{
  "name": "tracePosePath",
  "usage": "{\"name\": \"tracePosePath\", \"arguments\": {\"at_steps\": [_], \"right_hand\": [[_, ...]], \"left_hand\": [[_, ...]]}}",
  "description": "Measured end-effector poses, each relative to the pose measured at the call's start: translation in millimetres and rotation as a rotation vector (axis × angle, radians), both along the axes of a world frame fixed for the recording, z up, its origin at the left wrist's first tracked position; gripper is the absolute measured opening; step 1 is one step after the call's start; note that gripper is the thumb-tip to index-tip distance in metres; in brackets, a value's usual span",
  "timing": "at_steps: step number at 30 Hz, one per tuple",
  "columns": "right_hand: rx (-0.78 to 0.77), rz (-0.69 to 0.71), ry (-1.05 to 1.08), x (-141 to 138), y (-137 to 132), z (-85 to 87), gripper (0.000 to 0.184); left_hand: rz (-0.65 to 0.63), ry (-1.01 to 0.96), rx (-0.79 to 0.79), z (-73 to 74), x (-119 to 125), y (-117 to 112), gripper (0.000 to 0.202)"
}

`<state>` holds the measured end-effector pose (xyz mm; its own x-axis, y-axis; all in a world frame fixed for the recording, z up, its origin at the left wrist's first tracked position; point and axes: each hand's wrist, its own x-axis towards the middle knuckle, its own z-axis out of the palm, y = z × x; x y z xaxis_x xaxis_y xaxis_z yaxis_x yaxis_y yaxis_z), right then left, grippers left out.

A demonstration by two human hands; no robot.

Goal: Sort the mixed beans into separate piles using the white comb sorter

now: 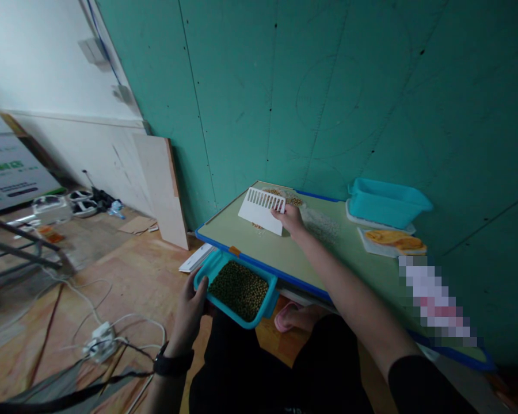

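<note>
My left hand grips the left end of a turquoise plastic tub, held just below the table's front edge. Inside the tub lie dark green beans on the left and tan, pea-sized beans on the right. In my right hand is a white slotted scraper, tilted over the table with its slots at the upper edge. Behind the scraper are loose tan grains. Pale grains spread to the right of my hand, and a few orange-brown bits show under the scraper's lower edge.
The pale green table has a blue rim and stands against a green wall. An empty-looking turquoise bin and a yellow cloth sit at its right. A power strip with cables lies on the floor at left.
</note>
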<state>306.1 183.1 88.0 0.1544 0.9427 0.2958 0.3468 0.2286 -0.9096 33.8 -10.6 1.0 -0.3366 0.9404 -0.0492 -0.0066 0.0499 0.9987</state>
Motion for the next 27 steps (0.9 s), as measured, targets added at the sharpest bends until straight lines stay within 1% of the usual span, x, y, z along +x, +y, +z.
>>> {"name": "tracePosePath", "arguments": {"at_steps": [7,12,20,27], "right_hand": [[-0.041,0.052,0.096,-3,-1,-0.1,0.017],[-0.065,0.078,0.121,-5,-2,-2.2,0.018],[-0.093,0.132,0.208,-6,-1,-6.9,0.019],[-0.159,0.181,0.303,-7,-5,-5.5,0.022]], "left_hand": [[-0.013,0.004,0.006,6.6,4,-3,0.066],[-0.009,0.008,0.011,10.7,6,-4,0.066],[0.001,0.016,0.002,12.3,8,-5,0.061],[-0.002,0.013,0.002,7.7,5,-3,0.059]]}}
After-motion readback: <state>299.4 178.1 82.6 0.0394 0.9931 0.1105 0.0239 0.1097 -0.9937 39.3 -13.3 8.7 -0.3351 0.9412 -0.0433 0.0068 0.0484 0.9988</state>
